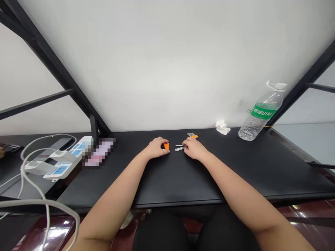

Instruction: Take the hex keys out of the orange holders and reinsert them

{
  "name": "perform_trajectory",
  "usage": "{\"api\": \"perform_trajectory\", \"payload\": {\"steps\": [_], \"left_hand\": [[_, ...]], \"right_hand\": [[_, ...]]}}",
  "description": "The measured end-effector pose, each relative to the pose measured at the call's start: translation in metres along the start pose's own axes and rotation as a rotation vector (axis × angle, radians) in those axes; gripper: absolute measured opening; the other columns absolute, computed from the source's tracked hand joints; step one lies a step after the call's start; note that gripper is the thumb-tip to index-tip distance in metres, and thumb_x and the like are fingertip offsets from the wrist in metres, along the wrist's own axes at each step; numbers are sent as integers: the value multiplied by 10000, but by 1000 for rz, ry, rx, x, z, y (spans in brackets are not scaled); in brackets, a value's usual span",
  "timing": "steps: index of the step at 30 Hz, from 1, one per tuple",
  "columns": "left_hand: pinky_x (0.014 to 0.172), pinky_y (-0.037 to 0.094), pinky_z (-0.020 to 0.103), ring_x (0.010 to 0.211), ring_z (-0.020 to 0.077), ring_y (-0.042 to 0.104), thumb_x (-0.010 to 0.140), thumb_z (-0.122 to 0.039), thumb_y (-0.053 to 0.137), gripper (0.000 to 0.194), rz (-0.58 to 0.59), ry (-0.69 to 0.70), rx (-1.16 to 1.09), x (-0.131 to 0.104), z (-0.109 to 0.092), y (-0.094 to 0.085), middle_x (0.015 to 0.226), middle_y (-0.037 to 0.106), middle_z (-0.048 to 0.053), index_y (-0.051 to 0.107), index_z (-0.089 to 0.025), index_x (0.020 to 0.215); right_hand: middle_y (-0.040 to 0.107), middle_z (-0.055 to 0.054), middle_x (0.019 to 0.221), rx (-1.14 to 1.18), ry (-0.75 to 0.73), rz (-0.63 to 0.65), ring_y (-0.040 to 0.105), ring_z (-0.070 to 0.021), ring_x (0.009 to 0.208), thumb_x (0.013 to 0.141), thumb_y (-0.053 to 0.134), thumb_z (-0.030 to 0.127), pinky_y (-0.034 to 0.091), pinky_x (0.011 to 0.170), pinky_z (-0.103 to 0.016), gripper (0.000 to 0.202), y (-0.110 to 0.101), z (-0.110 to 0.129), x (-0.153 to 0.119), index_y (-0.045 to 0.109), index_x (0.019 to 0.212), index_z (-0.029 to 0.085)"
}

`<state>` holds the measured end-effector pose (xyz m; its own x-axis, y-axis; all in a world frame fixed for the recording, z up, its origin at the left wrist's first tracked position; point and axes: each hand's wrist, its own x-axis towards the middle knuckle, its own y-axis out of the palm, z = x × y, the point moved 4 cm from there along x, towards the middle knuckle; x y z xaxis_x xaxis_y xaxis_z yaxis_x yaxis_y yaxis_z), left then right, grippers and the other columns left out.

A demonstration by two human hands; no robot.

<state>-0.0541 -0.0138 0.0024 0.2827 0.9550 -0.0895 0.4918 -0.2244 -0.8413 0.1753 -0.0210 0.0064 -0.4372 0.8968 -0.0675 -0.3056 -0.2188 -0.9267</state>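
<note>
left grip (157, 147) closed on orange piece (166, 146), right (193, 148) around thin sticks (180, 147), bottle (259, 115) and crumpled tissue (222, 127) beyond

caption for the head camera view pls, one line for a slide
Left hand at a small orange piece, right hand holding thin sticks over a black table.

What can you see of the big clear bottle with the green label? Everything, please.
The large clear bottle, plastic by its look, has a ribbed lower body, a green label with white characters, and a white cap, on, beside a white loop handle. It stands on the black tabletop, right of the crumpled white tissue. It slants in view, possibly lens distortion. Neither hand touches it. Fill level: can't tell.
</note>
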Motion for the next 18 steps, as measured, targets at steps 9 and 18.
{"api": "perform_trajectory", "payload": {"steps": [9,18], "left_hand": [[1010,465,384,1210,291,562,790,-402,725,448,35,36,2,-4,-6,1,1290,643,72,708,-269,1217],[1031,444,427,1148,302,587,759,-378,739,409,11,105,33,-5,-14,5,1250,661,76,729,-265,1152]], "right_hand": [[630,-84,1147,-49,140,54,611,-224,954,878,584,203,420,706,-296,192,-11,-10,-6,655,1055,229],[690,-59,1029,-45,158,52,633,-189,902,882,565,135,414,684,-266,154,-18,-23,-2,692,917,215]]}}
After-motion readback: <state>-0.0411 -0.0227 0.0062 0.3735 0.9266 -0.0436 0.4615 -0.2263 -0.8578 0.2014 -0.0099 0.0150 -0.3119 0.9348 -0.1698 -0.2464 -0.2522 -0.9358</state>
